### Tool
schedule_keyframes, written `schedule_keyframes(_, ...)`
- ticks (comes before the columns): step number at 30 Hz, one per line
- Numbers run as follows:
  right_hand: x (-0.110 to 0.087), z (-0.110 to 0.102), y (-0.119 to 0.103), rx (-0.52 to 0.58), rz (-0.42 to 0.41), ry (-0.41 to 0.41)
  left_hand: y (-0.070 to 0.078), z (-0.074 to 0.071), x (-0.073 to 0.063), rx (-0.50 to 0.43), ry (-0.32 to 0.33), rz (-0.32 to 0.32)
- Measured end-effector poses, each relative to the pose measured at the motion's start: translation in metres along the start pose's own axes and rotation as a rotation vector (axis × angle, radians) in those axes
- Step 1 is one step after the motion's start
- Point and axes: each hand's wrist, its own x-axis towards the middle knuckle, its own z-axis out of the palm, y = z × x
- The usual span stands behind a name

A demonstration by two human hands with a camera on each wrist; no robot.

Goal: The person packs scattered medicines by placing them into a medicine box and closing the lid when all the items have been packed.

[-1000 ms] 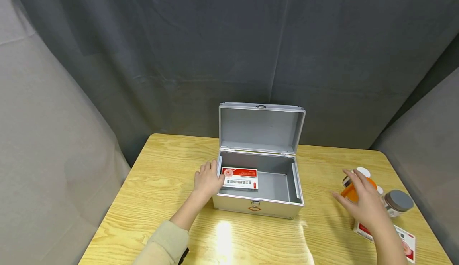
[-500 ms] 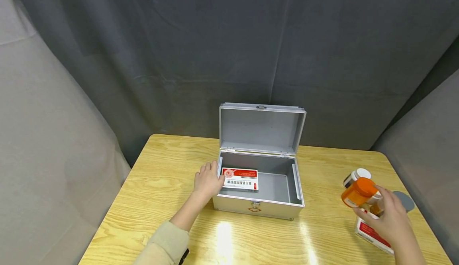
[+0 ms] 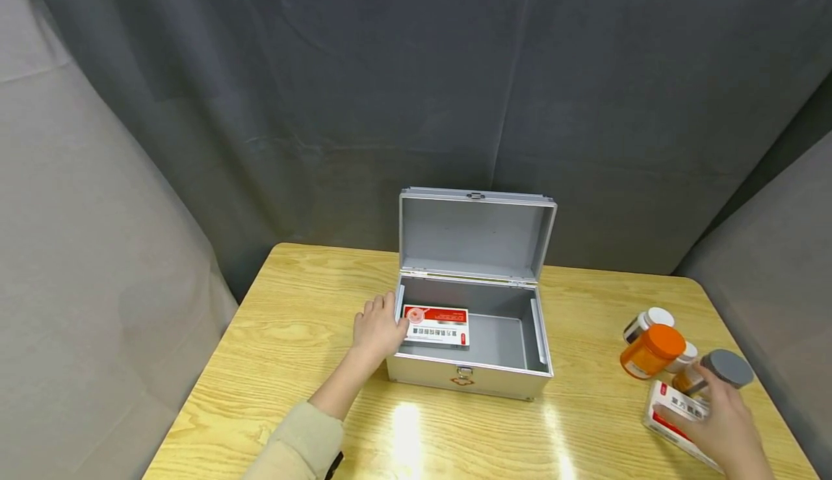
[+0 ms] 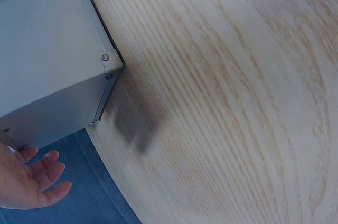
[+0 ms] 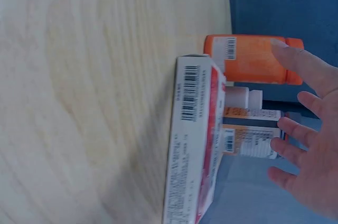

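Observation:
A silver first-aid case (image 3: 469,381) stands with its lid up. Inside it, on the left, lies a red-and-white medicine box (image 3: 436,325). My left hand (image 3: 378,327) rests at the case's left rim; in the left wrist view its fingers (image 4: 47,176) are loosely bent beside the side wall. On the right, my right hand (image 3: 721,422) hovers over a second medicine box (image 3: 676,411), fingers spread and holding nothing. Behind that box are an orange pill bottle (image 3: 652,351), a white-capped bottle (image 3: 648,323), a small white-capped bottle (image 3: 684,356) and a grey-lidded jar (image 3: 728,369).
A yellow wood-grain table (image 3: 312,321) carries everything. Dark grey cloth (image 3: 325,105) hangs behind its far edge, with lighter cloth (image 3: 117,285) at the left side. An amber bottle (image 5: 253,139) stands close beside the second medicine box, near the jar.
My right hand has drawn back from the orange pill bottle toward the lower right, over the second medicine box. The left hand has stayed at the case rim.

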Motion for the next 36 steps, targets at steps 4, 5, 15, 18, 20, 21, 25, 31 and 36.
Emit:
schedule_keyframes(4,-0.001,0.006,0.008,0.001,-0.028,0.000,0.000,0.001,0.000,0.004,0.005,-0.002)
schedule_keyframes(5,-0.001,0.008,0.009,-0.006,-0.018,-0.021,0.000,0.001,0.000,0.004,0.005,-0.001)
schedule_keyframes(15,-0.007,0.012,0.029,-0.120,0.121,-0.268,0.000,0.002,0.001,0.014,-0.002,0.005)
schedule_keyframes(18,-0.008,0.014,0.034,-0.132,0.138,-0.291,0.000,0.002,0.000,0.013,0.000,0.006)
schedule_keyframes(20,-0.008,0.015,0.036,-0.136,0.140,-0.295,0.000,0.002,0.000,0.012,0.003,0.005)
schedule_keyframes(21,-0.009,0.015,0.037,-0.140,0.138,-0.293,0.000,0.002,0.000,0.013,0.003,0.005)
schedule_keyframes(25,-0.012,0.018,0.039,-0.150,0.127,-0.283,0.000,0.001,0.000,0.010,0.008,0.004)
schedule_keyframes(31,-0.012,0.023,0.045,-0.159,0.135,-0.287,0.000,0.001,0.000,0.005,0.006,0.002)
schedule_keyframes(36,-0.008,0.026,0.049,-0.162,0.113,-0.271,0.000,0.001,0.000,0.005,0.012,0.000)
